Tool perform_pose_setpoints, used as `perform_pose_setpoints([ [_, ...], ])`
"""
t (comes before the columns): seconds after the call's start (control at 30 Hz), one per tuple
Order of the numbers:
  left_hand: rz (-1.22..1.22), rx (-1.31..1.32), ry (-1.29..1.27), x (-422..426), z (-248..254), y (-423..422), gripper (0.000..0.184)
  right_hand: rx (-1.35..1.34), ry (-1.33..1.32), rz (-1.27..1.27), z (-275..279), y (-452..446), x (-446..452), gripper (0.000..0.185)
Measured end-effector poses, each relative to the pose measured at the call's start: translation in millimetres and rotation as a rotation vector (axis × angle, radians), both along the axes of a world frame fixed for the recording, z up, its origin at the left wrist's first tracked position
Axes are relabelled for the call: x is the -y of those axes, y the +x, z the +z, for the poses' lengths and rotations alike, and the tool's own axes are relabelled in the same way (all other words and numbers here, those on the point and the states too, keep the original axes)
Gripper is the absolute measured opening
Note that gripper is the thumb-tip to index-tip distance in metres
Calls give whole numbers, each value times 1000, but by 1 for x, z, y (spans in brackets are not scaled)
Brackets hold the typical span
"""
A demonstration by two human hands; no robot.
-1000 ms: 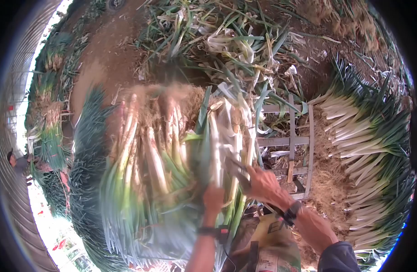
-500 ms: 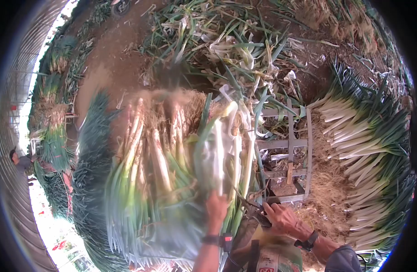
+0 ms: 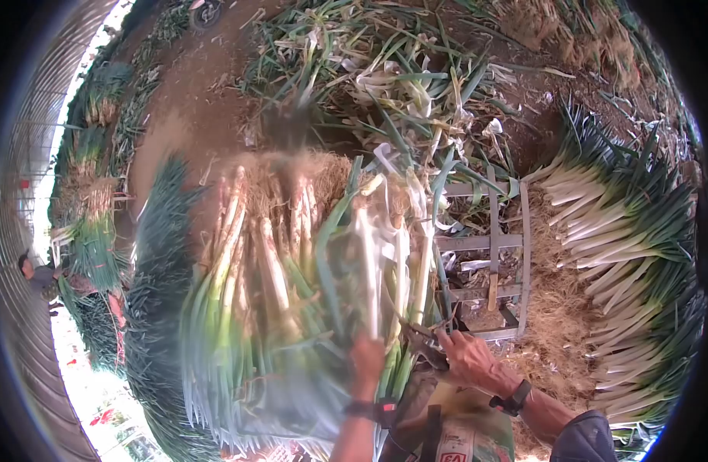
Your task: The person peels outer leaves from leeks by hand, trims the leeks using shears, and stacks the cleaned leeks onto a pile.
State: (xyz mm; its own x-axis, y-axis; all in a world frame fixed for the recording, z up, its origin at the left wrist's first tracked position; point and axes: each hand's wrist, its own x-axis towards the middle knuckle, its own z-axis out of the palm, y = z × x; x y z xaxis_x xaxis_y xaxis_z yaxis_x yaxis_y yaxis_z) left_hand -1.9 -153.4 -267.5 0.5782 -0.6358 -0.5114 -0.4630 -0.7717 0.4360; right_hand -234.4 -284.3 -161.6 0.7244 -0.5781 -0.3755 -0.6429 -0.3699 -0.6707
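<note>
Left edge: a person (image 3: 36,275) beside tied bundles (image 3: 93,246). Next, a heap of dark green leaves (image 3: 157,316). Left of centre, a pile of leeks (image 3: 234,269), soil-stained, roots at far end, leaves near. Centre, near: left hand (image 3: 367,360), blurred, appears closed round the lower part of a leek (image 3: 369,281), white shaft pointing far; exact finger placement cannot be told. Far of it, loose leaf scraps (image 3: 384,77) on soil. Just right of the held leek, two more shafts (image 3: 401,266), roughly parallel. Then right hand (image 3: 477,363), fingers curled round a dark tool (image 3: 425,348), tip pointing left; tool type unclear. Farther, a metal rack (image 3: 477,245). Right: dry roots (image 3: 558,323), then a row of white-stemmed leeks (image 3: 604,262), leaves to the right.
</note>
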Motion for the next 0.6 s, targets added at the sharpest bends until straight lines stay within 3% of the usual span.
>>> perform_pose_setpoints([
  [0.07,-34,17,-3,-2,-1,-12,25,-3,-17,-42,-8,11,7,80],
  [0.17,-287,130,18,-10,-1,-20,11,-59,3,-99,-16,22,17,78],
  [0.2,-486,212,21,-19,-11,-21,13,-83,17,-117,-18,28,19,78],
  [0.3,-607,142,190,-23,-6,-24,15,-72,-6,-122,-8,40,24,56],
  [0.33,-477,94,135,-15,9,-19,16,-6,-16,-105,-6,42,23,52],
  [0.43,-91,-51,-41,6,62,-10,31,-44,100,-17,13,52,17,87],
  [0.53,130,289,-270,18,92,38,38,147,64,84,16,60,1,82],
  [0.6,89,527,-273,25,102,77,43,170,83,219,32,71,2,81],
])
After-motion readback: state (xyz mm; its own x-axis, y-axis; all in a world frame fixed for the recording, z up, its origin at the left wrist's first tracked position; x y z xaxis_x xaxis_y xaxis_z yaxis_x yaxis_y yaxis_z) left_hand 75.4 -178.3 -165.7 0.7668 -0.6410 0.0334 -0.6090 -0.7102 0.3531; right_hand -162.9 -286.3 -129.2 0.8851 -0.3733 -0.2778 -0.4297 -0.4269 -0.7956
